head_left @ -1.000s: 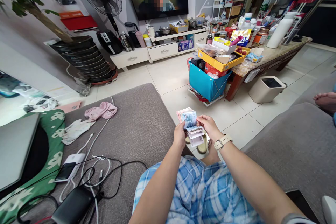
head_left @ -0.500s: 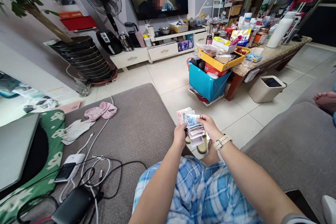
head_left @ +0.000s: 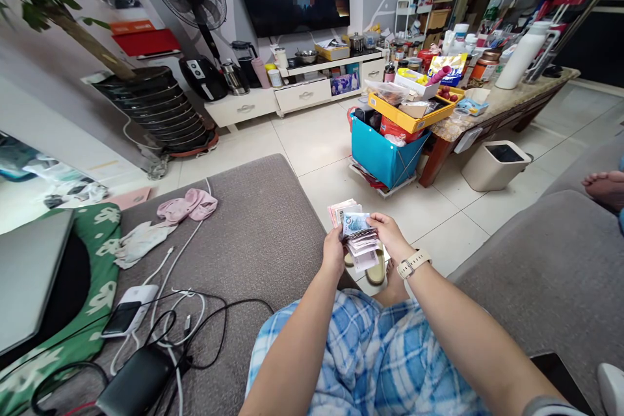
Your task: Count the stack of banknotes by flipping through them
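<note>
A stack of banknotes (head_left: 363,244) is held between both hands above the gap beside the sofa, with a blue note (head_left: 355,223) marked 10 on top. My left hand (head_left: 333,250) is closed on the left side of the notes. At their upper right edge, my right hand (head_left: 389,233) pinches the blue note and others. Pinkish notes (head_left: 338,209) stick out fanned at the upper left. A beige watch (head_left: 414,263) is round my right wrist.
Grey sofa seats lie on both sides, the left with tangled cables (head_left: 199,318), a power bank (head_left: 129,312) and a laptop (head_left: 32,273). Ahead are a blue bin (head_left: 385,153), a cluttered table (head_left: 492,97) and a wastebasket (head_left: 494,169). A person's bare foot (head_left: 604,192) shows at right.
The fingers of my left hand have shifted slightly on the edge of the notes, and the blue note lies a little differently. The picture on the television differs.
</note>
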Demonstrator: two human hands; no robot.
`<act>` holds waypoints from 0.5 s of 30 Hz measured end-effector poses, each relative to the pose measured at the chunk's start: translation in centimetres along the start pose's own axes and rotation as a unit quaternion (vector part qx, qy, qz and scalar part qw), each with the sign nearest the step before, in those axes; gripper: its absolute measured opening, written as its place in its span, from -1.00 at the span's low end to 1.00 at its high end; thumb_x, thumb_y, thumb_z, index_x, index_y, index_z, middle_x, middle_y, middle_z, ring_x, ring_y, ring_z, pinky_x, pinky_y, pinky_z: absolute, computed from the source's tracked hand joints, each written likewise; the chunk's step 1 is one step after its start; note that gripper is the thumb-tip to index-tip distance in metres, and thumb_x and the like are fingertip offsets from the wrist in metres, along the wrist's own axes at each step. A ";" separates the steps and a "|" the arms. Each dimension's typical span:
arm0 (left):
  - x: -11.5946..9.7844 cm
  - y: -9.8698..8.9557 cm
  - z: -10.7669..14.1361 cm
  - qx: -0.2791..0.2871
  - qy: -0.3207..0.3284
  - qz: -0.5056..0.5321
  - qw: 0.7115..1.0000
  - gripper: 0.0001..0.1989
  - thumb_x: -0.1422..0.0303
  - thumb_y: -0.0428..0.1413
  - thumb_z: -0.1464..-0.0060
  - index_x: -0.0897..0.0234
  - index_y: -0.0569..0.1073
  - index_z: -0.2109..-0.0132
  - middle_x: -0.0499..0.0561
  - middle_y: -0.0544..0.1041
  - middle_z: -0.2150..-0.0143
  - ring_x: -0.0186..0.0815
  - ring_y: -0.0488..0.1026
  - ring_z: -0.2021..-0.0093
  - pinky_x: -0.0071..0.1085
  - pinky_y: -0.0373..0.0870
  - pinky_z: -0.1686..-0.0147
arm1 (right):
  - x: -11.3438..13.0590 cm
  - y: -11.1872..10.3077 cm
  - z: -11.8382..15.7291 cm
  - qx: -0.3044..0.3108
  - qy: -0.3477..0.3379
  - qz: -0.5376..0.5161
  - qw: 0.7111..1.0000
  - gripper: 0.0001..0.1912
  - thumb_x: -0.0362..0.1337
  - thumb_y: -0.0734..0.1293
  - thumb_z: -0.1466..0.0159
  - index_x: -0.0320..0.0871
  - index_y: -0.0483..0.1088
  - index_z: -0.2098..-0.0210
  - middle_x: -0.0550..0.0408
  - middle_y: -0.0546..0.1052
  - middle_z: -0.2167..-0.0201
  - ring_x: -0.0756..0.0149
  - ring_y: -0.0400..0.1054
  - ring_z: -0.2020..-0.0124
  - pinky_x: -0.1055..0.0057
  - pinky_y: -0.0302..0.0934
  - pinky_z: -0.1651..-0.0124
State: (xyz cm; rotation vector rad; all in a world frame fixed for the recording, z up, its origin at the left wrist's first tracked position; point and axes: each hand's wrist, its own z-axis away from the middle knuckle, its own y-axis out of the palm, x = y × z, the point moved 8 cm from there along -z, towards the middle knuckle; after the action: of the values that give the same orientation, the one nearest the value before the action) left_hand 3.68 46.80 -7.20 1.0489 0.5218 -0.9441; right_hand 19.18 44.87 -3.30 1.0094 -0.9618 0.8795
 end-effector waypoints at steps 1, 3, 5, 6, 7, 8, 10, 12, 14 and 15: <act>0.0 0.0 0.0 0.001 -0.002 0.000 1.000 -0.68 0.21 0.29 0.12 0.35 0.57 0.23 0.04 0.63 0.33 -0.26 0.54 0.35 -0.37 0.42 0.30 | 0.1 0.0 0.0 -0.001 -0.001 -0.002 1.000 -0.59 0.04 0.55 0.12 -0.11 0.38 0.53 0.22 0.38 0.58 0.34 0.22 0.49 0.36 0.10 0.37; 0.0 0.1 0.1 0.002 -0.004 -0.001 1.000 -0.67 0.21 0.29 0.11 0.36 0.57 0.23 0.04 0.63 0.34 -0.26 0.53 0.36 -0.37 0.42 0.32 | 0.1 0.0 0.1 -0.003 -0.002 -0.004 1.000 -0.58 0.04 0.55 0.14 -0.11 0.39 0.53 0.22 0.38 0.58 0.34 0.23 0.49 0.36 0.10 0.37; 0.0 0.0 0.1 0.000 -0.003 0.000 1.000 -0.69 0.22 0.28 0.10 0.35 0.57 0.24 0.04 0.63 0.34 -0.26 0.53 0.36 -0.37 0.41 0.33 | 0.2 0.1 0.1 -0.002 -0.001 -0.006 1.000 -0.58 0.04 0.55 0.14 -0.12 0.40 0.52 0.22 0.39 0.57 0.34 0.24 0.49 0.36 0.10 0.37; 0.0 0.0 0.1 -0.001 -0.002 0.001 1.000 -0.70 0.22 0.28 0.10 0.35 0.57 0.25 0.05 0.63 0.34 -0.26 0.54 0.36 -0.37 0.41 0.33 | 0.2 0.1 0.1 -0.002 -0.001 -0.006 1.000 -0.58 0.04 0.55 0.13 -0.12 0.41 0.52 0.21 0.40 0.57 0.33 0.24 0.48 0.36 0.11 0.37; 0.0 0.0 0.1 -0.001 -0.001 0.002 1.000 -0.70 0.22 0.28 0.10 0.34 0.57 0.25 0.05 0.63 0.33 -0.26 0.54 0.36 -0.38 0.41 0.33 | 0.2 0.1 0.1 -0.002 -0.001 -0.005 1.000 -0.58 0.04 0.56 0.13 -0.12 0.41 0.52 0.21 0.41 0.56 0.33 0.25 0.48 0.36 0.12 0.36; 0.0 0.0 0.1 -0.002 -0.001 0.003 1.000 -0.70 0.22 0.28 0.10 0.34 0.57 0.25 0.04 0.63 0.33 -0.26 0.54 0.36 -0.38 0.41 0.33 | 0.2 0.1 0.1 -0.002 -0.003 -0.005 1.000 -0.58 0.05 0.56 0.13 -0.12 0.41 0.52 0.20 0.41 0.56 0.33 0.25 0.47 0.36 0.12 0.35; 0.1 0.0 0.0 -0.002 -0.002 0.004 1.000 -0.69 0.21 0.29 0.11 0.34 0.58 0.24 0.03 0.63 0.33 -0.27 0.54 0.36 -0.37 0.42 0.32 | 0.2 0.1 0.1 -0.002 -0.005 -0.004 1.000 -0.57 0.05 0.56 0.13 -0.11 0.41 0.52 0.21 0.41 0.57 0.33 0.25 0.47 0.36 0.12 0.35; 0.1 -0.1 -0.1 -0.004 -0.003 0.003 1.000 -0.67 0.21 0.29 0.13 0.35 0.58 0.23 0.02 0.63 0.34 -0.27 0.53 0.37 -0.37 0.42 0.34 | 0.1 0.1 0.1 -0.001 -0.003 -0.008 1.000 -0.57 0.05 0.56 0.14 -0.12 0.40 0.53 0.21 0.41 0.57 0.33 0.25 0.48 0.36 0.11 0.36; 0.1 -0.1 -0.1 -0.007 -0.003 0.001 1.000 -0.67 0.21 0.30 0.14 0.35 0.58 0.24 0.02 0.63 0.35 -0.28 0.53 0.39 -0.38 0.41 0.37 | 0.0 0.1 0.0 0.001 0.001 -0.012 1.000 -0.57 0.04 0.57 0.14 -0.12 0.41 0.52 0.21 0.41 0.57 0.33 0.25 0.48 0.36 0.11 0.36; 0.1 -0.1 0.0 -0.008 -0.004 0.001 1.000 -0.68 0.22 0.30 0.14 0.35 0.58 0.25 0.02 0.62 0.35 -0.28 0.52 0.39 -0.38 0.40 0.38 | 0.0 0.0 0.0 0.000 0.002 -0.014 1.000 -0.57 0.04 0.57 0.14 -0.12 0.41 0.52 0.21 0.41 0.57 0.33 0.25 0.48 0.36 0.12 0.36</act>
State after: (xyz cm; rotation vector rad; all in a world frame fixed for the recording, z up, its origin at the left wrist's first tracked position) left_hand 3.65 46.78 -7.31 1.0304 0.5224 -0.9407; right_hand 19.11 44.83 -3.31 1.0189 -0.9423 0.8581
